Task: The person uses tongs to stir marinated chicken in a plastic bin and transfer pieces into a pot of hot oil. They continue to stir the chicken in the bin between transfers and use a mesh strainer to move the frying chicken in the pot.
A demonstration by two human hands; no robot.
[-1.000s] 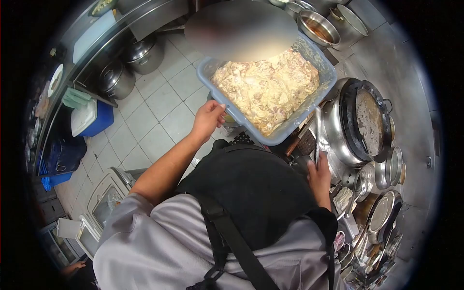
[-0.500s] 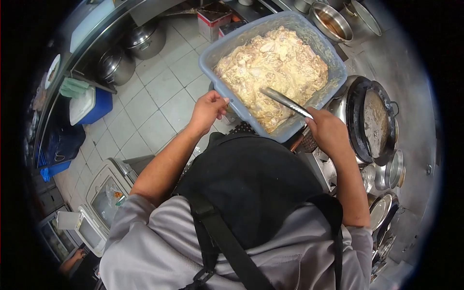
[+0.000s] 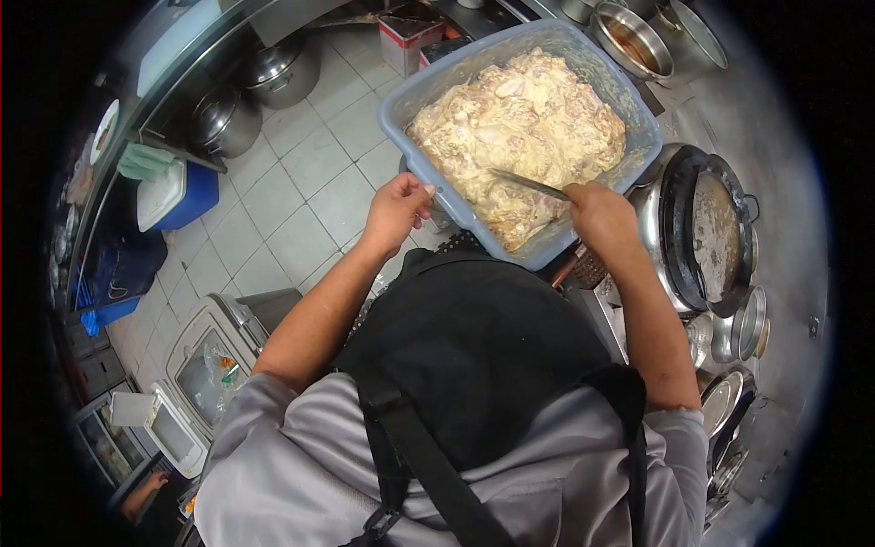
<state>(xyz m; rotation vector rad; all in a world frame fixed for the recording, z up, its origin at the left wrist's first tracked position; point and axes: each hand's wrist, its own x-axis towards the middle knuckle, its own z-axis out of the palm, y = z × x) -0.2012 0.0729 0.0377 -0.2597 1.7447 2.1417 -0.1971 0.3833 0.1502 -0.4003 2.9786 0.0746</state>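
A large grey-blue plastic tub (image 3: pixel 463 211) holds pale yellow, batter-coated pieces (image 3: pixel 510 118) that look like raw meat. My right hand (image 3: pixel 602 217) is closed around metal tongs (image 3: pixel 529 184) over the tub's near right side, and their tips rest in the coated mass. At the tub's left rim is my left hand (image 3: pixel 399 213), its thumb and fingers pinched together at the edge. Whether it grips the rim cannot be made out.
On the right, a black-rimmed wok (image 3: pixel 718 232) holds bubbling liquid, with metal bowls (image 3: pixel 749 324) beside it. Lidded pots (image 3: pixel 226 120), a blue cooler (image 3: pixel 187 196) and an open white bin (image 3: pixel 205 365) stand left. Another person's hand (image 3: pixel 157 479) shows at lower left.
My right hand has moved slightly up and left with the tongs, which now lie at a flatter angle. My left hand stays at the rim. The view has shifted slightly.
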